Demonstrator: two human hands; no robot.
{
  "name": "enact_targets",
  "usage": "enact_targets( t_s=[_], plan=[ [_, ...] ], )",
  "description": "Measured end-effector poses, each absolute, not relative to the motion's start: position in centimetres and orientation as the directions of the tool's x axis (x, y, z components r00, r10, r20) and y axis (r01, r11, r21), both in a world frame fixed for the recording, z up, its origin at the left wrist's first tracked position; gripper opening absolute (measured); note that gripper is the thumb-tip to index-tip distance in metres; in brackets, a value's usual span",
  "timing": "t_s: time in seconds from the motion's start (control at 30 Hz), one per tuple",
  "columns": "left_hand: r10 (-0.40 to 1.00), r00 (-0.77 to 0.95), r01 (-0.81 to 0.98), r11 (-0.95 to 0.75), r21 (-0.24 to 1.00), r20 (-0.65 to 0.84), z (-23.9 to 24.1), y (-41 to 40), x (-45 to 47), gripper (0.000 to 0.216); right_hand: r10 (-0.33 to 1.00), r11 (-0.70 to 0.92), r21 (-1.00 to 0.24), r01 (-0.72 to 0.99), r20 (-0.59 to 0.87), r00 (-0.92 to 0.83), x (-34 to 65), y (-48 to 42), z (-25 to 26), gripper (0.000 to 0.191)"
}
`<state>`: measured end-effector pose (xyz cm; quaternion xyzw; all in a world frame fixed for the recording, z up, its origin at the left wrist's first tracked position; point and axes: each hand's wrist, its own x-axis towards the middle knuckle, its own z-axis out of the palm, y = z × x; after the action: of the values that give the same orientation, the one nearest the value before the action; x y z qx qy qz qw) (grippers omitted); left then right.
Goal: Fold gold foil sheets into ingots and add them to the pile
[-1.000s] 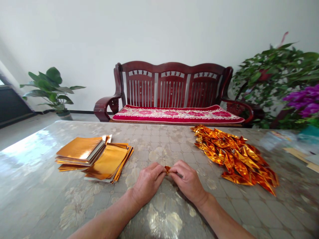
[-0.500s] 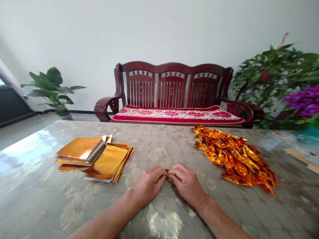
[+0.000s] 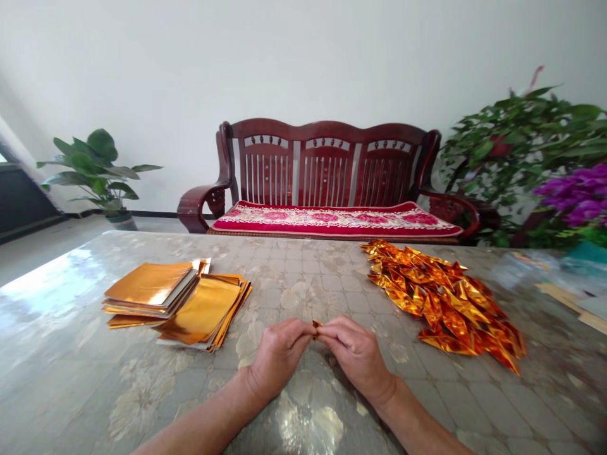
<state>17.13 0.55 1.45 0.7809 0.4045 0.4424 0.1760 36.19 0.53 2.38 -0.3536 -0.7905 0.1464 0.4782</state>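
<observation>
Between my two hands is a small piece of orange-gold foil paper [image 3: 316, 328], mostly hidden by the fingers. My left hand [image 3: 279, 351] pinches it from the left, thumb against fingers. From the right, my right hand [image 3: 358, 354] pinches it the same way, and the fingertips of both hands nearly meet. Left of my hands lie two stacks of flat gold foil sheets, a farther stack [image 3: 147, 283] and a nearer stack [image 3: 202, 309] that overlap. To the right is a heap of folded, pointed foil pieces [image 3: 443, 300], shiny orange-gold.
The table [image 3: 303, 265] has a glossy floral-patterned cover. At its right edge are clear plastic wrapping [image 3: 524, 268] and tan card strips [image 3: 564, 300]. Beyond stands a dark red wooden bench [image 3: 327, 170] with a red cushion [image 3: 332, 218]. Potted plants [image 3: 97, 170] flank it.
The fingers have shifted slightly around the foil, and a bit more of it shows between the fingertips. The stacks and the heap lie as before; the view has moved slightly.
</observation>
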Motion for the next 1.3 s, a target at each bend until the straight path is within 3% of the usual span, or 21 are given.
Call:
enact_targets(
  t_s=[0.3, 0.53, 0.7, 0.87, 1.07, 1.3],
  plan=[
    [0.817, 0.211, 0.388, -0.574, 0.722, 0.537, 1.6, 0.4, 17.2, 0.01, 0.69, 0.718, -0.592, 0.365, 0.672, -0.268, 35.9, 0.1, 2.6, 0.013],
    [0.752, 0.317, 0.372, -0.659, 0.654, 0.578, 1.7, -0.2, 16.9, 0.018, 0.701, 0.713, -0.615, 0.337, 0.643, -0.309, 36.0, -0.2, 2.5, 0.013],
    [0.758, 0.285, 0.4, -0.65, 0.646, 0.586, 1.8, 0.1, 17.0, 0.019, 0.704, 0.706, -0.606, 0.367, 0.655, -0.275, 35.5, 0.0, 2.7, 0.014],
    [0.796, 0.289, 0.464, -0.602, 0.65, 0.532, 2.2, 1.2, 16.7, 0.012, 0.675, 0.729, -0.53, 0.433, 0.661, -0.328, 36.1, 0.9, 3.2, 0.018],
    [0.786, 0.429, 0.541, -0.619, 0.57, 0.446, 2.7, 1.2, 15.9, 0.023, 0.65, 0.736, -0.41, 0.539, 0.651, -0.392, 37.2, 1.1, 3.4, 0.021],
    [0.832, 0.374, 0.573, -0.554, 0.603, 0.409, 1.3, 1.7, 16.1, 0.023, 0.655, 0.721, -0.349, 0.599, 0.625, -0.425, 37.4, 1.3, 2.9, 0.022]
  ],
)
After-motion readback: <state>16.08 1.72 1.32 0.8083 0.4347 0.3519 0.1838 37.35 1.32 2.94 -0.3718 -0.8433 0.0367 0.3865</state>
